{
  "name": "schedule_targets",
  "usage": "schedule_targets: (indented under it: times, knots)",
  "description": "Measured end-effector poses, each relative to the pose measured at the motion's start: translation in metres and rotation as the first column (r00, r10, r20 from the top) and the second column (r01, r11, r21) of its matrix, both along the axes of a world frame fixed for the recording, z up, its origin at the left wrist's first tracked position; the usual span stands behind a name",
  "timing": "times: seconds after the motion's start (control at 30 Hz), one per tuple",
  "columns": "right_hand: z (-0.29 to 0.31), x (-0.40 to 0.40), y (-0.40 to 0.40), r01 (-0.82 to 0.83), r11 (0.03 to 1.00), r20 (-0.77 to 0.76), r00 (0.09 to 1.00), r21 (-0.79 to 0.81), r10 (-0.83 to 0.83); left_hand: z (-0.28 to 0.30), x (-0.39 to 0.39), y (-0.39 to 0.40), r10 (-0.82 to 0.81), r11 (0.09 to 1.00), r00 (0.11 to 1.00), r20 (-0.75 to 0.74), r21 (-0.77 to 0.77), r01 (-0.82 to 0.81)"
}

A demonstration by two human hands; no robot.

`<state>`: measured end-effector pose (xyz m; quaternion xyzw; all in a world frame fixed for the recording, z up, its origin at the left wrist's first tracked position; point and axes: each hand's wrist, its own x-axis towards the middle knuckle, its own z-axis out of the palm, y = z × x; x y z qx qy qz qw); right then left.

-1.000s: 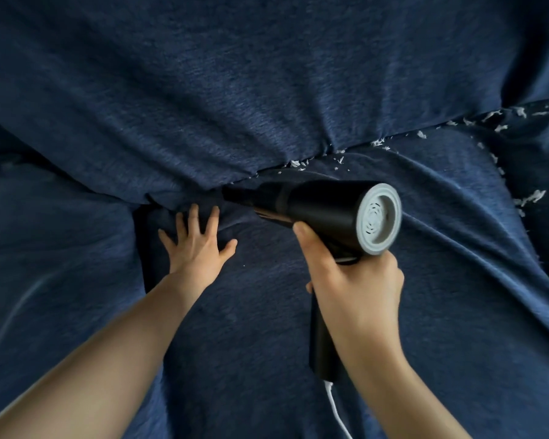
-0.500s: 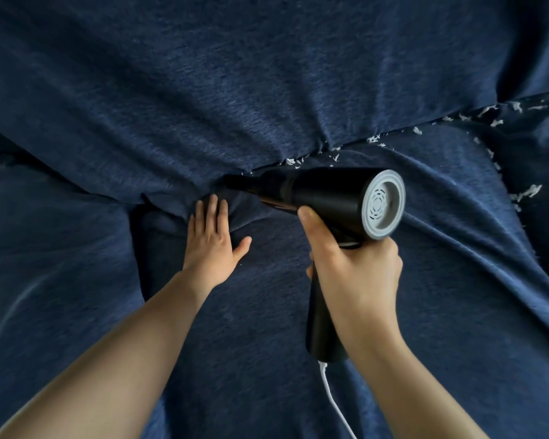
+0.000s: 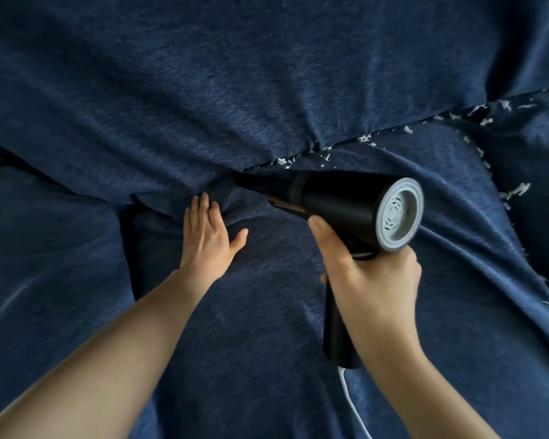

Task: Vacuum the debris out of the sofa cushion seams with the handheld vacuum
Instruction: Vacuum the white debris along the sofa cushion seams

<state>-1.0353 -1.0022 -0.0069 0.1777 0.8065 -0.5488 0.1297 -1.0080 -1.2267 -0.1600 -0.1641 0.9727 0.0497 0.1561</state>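
**Nozzle in the seam, flat hand spreading the fabric**

The right hand (image 3: 371,280) is wrapped around the grip of the black handheld vacuum (image 3: 346,204), angling it so the narrow nozzle (image 3: 251,185) pokes into the seam (image 3: 339,144) between the backrest cushion (image 3: 235,90) and the seat cushion (image 3: 267,312). That low slant likely lets the tip reach down into the fold where scraps collect. The left hand (image 3: 206,232) lies flat, fingers straight, on the seat just beside the nozzle, seemingly pressing the cushion down to open the gap. White debris (image 3: 286,160) dots the seam to the right, so that stretch appears uncleaned. A white cord (image 3: 349,397) trails from the handle.
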Motion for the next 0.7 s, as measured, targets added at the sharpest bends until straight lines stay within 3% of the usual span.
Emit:
schedule_targets:
  times: [0.13,0.2,0.3,0.5,0.7]
  knots:
    - [-0.003,-0.002,0.005,0.017,0.999,-0.005,1.000,0.031,-0.016,0.005,-0.028,-0.003,0.092,0.989,0.981,-0.169,0.129,-0.071]
    - [-0.003,-0.004,0.009,0.045,0.998,-0.003,0.999,0.043,-0.045,0.003,-0.037,-0.002,0.080,0.982,0.991,-0.105,0.177,-0.060]
    - [-0.002,-0.007,0.011,0.075,0.997,0.012,0.997,0.031,-0.076,-0.006,-0.028,0.005,-0.023,0.994,0.999,0.040,0.105,0.019]
    - [-0.001,-0.010,0.000,0.035,0.999,0.033,0.999,-0.006,-0.035,-0.015,0.003,0.019,-0.096,0.995,0.995,0.023,-0.013,0.096]
    - [-0.003,-0.008,0.006,0.082,0.997,0.000,0.997,0.014,-0.082,-0.017,0.002,0.020,-0.093,0.995,0.995,0.031,-0.017,0.093]
